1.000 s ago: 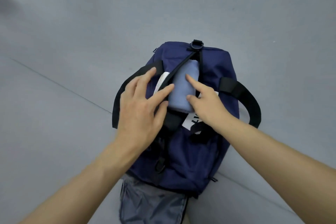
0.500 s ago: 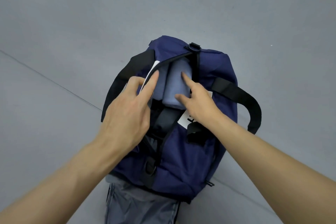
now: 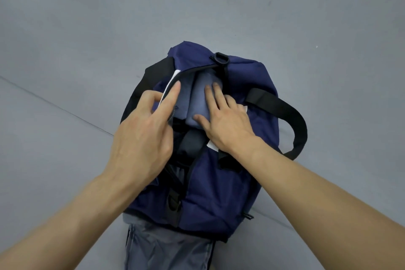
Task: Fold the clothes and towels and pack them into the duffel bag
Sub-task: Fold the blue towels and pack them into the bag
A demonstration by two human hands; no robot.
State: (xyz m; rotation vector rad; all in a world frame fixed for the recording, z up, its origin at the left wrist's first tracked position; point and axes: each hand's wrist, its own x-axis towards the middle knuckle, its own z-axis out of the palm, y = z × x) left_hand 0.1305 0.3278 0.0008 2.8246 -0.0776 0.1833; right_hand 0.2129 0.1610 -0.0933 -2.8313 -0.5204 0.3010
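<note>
The navy fabric duffel bag (image 3: 219, 193) lies on the grey floor (image 3: 65, 39), with open floor round its far end and both sides (a seam line (image 3: 54, 104) runs off to the left). The left hand (image 3: 142, 138) pinches the left lip of the opening, holding it aside. The right hand (image 3: 228, 125), fingers straight, presses flat on the folded pale-blue cloth (image 3: 198, 98) lodged at the opening's far end.

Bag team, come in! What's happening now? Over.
Left hand holds duffel bag open. Right hand flat, pressing folded blue cloth in. Nothing blocking.
</note>
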